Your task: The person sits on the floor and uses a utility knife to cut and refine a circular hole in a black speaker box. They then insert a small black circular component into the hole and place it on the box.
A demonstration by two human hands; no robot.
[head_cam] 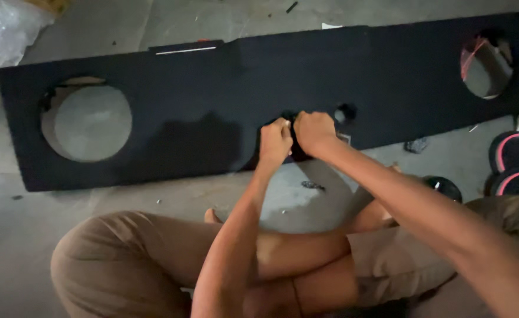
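A long black panel (224,112) covered in dark felt-like fabric lies flat on the grey concrete floor (12,235), running from the far left to the far right of the scene. Both hands meet at the middle of its near edge: the left hand (275,141) and the right hand (313,132) are closed into fists side by side, almost touching, each pinching the black covering where it wraps the panel's edge; what exactly lies between the fingers is too dark to tell. Just right of the right hand a small round hole (345,113) opens in the panel, with a small pale label-like patch showing at the panel's edge below it. A large round cutout (87,122) shows the floor through the left end, and a smaller round cutout (486,66) with a pink strip at its rim sits at the right end. At the far left corner lies a crumpled clear plastic bag (3,26). Near the right edge rest two black round pieces with pink rims (515,165), and a dark rounded object (445,187) lies beside the person's knee. The person sits cross-legged in tan trousers (124,259) on the near side.
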